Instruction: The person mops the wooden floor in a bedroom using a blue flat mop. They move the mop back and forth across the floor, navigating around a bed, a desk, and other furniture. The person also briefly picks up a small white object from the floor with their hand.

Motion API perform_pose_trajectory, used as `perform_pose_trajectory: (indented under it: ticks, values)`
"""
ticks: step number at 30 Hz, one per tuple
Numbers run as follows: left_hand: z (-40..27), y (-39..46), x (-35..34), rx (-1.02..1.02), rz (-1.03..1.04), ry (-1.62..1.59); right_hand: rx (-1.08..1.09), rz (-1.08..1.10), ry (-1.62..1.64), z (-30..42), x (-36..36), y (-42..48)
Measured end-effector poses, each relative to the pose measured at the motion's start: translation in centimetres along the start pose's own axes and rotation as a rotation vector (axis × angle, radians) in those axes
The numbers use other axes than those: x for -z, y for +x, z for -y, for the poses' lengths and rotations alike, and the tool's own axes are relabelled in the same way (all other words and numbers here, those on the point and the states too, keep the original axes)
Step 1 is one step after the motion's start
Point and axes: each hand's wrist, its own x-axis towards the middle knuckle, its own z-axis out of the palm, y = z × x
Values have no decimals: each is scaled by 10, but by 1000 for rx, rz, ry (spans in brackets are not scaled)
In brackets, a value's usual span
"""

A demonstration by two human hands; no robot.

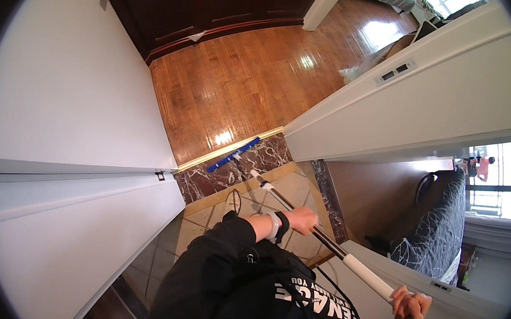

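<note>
My left hand (304, 221) is closed around the metal pole (282, 199) of a long-handled floor cleaning tool, with a watch-like black band and a pale band at the wrist. Lower right, my right hand (410, 306) grips the end of its white handle sleeve (368, 277). The tool's narrow blue head (234, 155) lies at an angle over a dark red marbled stone threshold (204, 183). Its upper right end reaches the gold metal trim strip (231, 149). Whether the head carries bristles or a rubber blade, I cannot tell.
Glossy wooden flooring (229, 83) runs beyond the trim, up to a dark wood panel (222, 1). White doors or panels flank the doorway, left (64, 95) and right (416, 107). Beige tiles (298, 245) lie underfoot. A bed (437, 229) shows through a right-hand opening.
</note>
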Motion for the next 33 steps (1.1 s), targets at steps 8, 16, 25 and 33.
perform_pose_trajectory:
  ticks: [8, 16, 25, 33]
  values:
    - [-43, 10, 4, -101, -1, -58, 166, -165, 231, 10, 9, -16]
    - [37, -16, 30, 66, 2, 95, 45, -133, 236, -54, -26, -8]
    - [-9, 11, -32, -118, 79, 43, -51, -339, 184, -16, -1, -56]
    - [-75, 35, -40, -212, 162, -55, 145, -385, 280, 24, 16, -59]
